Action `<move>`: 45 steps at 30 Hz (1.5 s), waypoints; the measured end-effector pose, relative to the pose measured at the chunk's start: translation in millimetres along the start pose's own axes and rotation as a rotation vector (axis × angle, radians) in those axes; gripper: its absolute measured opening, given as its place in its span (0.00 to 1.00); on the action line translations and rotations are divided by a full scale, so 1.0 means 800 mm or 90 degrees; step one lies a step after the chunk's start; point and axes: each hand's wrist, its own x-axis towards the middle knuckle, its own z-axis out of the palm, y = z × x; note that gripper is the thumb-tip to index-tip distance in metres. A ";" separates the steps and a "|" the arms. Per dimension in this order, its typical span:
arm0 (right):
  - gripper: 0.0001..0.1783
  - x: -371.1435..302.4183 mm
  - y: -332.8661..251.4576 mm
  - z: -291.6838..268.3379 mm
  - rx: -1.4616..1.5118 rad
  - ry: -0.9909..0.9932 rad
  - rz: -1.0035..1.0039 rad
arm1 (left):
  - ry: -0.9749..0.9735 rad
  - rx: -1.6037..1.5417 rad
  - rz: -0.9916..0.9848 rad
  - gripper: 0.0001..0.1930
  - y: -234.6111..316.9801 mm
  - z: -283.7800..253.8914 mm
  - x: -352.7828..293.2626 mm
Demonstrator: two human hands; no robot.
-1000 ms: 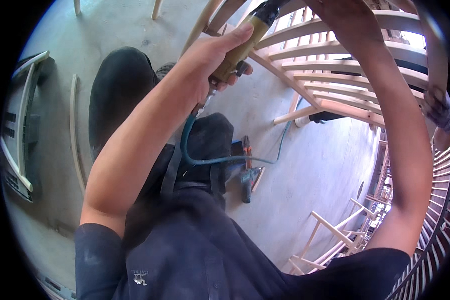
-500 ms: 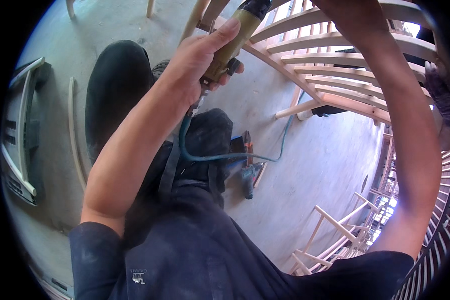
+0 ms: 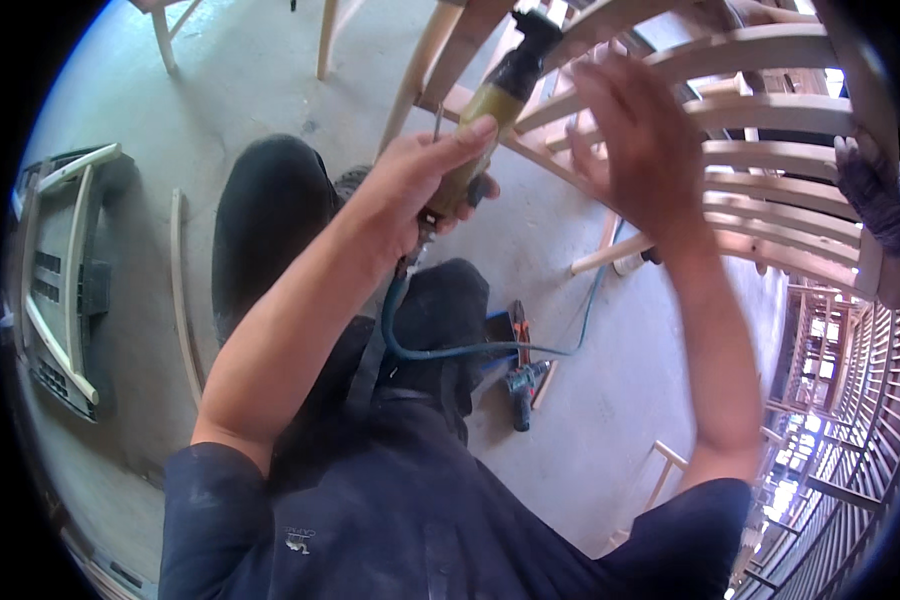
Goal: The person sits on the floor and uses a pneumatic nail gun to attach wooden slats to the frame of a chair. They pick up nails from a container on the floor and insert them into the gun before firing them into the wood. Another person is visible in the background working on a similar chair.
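My left hand (image 3: 438, 180) is wrapped round the body of an olive-and-black air tool (image 3: 485, 105). Its black head points up and away, beside the slats of a pale wooden frame (image 3: 770, 115). From the tool's lower end a teal air hose (image 3: 450, 352) loops over my leg and across the floor. My right hand (image 3: 642, 140), smeared by motion, is raised just right of the tool, in front of the slats. Its fingers are apart and nothing shows in them. Whether it touches a slat I cannot tell.
Another person's gloved hand (image 3: 880, 195) rests on the frame's right side. A cordless drill (image 3: 520, 392) and orange-handled pliers (image 3: 521, 330) lie on the floor by my knee. At left are a wooden strip (image 3: 181, 290) and a dark slotted plastic piece with pale bars (image 3: 73, 270). More wooden frames (image 3: 850, 400) stand at right.
My right hand has come down and left from the frame's top, closer to the air tool. My left hand keeps its grip on the tool. The whole view has shifted slightly.
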 end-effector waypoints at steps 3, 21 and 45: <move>0.20 -0.051 -0.056 0.009 0.468 0.061 0.489 | -0.045 -0.054 -0.061 0.34 0.003 0.017 0.007; 0.24 0.022 -0.124 0.070 1.537 0.198 0.767 | 0.027 0.415 0.721 0.37 0.199 0.013 0.014; 0.17 0.019 -0.102 0.087 1.437 0.003 0.774 | -0.703 0.426 0.380 0.31 0.258 0.024 0.202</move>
